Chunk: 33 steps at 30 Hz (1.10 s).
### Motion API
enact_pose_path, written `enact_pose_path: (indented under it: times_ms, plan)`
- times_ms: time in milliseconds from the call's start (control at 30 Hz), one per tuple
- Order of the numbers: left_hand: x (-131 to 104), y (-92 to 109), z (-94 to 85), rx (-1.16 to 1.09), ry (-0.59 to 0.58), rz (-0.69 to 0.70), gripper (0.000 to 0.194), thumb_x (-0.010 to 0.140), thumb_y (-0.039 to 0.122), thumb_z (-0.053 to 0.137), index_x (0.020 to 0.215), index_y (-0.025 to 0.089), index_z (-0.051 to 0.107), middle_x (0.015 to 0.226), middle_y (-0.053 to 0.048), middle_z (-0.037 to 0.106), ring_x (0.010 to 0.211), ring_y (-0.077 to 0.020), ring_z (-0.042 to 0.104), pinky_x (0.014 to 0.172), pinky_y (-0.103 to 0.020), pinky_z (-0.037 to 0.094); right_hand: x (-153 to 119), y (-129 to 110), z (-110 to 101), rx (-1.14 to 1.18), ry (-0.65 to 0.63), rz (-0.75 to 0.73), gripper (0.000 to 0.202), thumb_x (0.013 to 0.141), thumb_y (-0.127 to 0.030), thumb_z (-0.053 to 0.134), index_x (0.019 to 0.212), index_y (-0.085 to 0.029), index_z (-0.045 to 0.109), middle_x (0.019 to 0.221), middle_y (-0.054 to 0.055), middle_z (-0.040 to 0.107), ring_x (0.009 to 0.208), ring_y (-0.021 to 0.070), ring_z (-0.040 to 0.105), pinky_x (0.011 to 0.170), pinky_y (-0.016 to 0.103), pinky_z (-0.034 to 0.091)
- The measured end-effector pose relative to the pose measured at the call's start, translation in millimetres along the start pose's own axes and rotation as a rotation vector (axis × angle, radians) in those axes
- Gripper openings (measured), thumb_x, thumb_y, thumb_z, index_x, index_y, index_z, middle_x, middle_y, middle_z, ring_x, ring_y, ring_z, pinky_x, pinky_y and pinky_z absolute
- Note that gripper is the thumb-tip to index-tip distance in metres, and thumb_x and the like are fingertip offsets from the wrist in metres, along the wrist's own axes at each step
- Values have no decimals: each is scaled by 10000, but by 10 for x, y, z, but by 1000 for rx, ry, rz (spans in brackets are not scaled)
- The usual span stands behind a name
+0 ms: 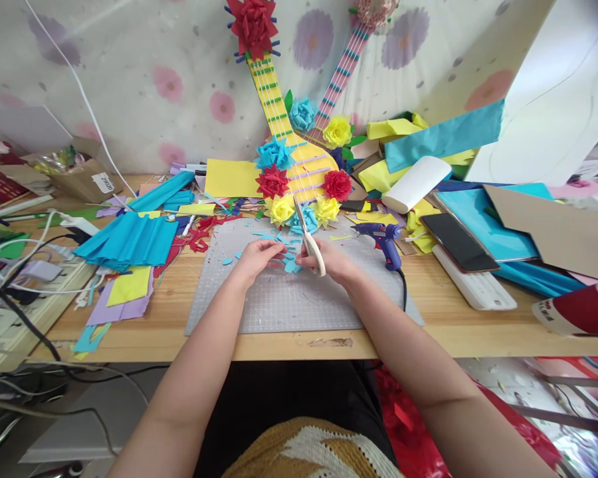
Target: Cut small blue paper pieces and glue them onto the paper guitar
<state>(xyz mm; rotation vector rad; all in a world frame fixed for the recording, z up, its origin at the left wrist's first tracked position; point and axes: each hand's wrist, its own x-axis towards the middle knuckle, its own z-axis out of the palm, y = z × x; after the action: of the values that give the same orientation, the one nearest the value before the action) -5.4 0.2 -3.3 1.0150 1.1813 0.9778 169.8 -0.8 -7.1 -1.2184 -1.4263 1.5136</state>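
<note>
White-handled scissors are held in my right hand, blades pointing up and away over the grey cutting mat. My left hand is just to their left, fingertips pinched together; whatever is between them is too small to name. Small blue paper scraps lie on the mat between and beyond my hands. Right behind them, a yellow paper guitar with red, blue and yellow paper flowers leans against the wall covering.
A purple glue gun lies on the mat's right side. Farther right are a black phone, a white power bank and a red-and-white cup. Blue crepe paper, cables and a power strip occupy the left.
</note>
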Motion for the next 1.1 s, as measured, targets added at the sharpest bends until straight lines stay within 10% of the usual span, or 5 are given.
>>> enact_pose_path:
  times_ms: [333,1100]
  plan:
    - [-19,-35,-55,250,-258,-62,246,535,340,815,636,147,701,642,-45,639,572,-124,562,554,-267,479,-8,-19,-19,-53,-77,4,394,467,-324,795,648,-173,480,524,-56,520,453,68,423,428,220,321]
    - [20,-41,-11,-131,-41,-62,271,497,278,839,668,134,685,681,-20,640,625,-105,576,525,-217,476,3,23,106,22,70,-100,456,494,-406,793,724,-193,462,637,-38,550,527,82,451,500,253,360]
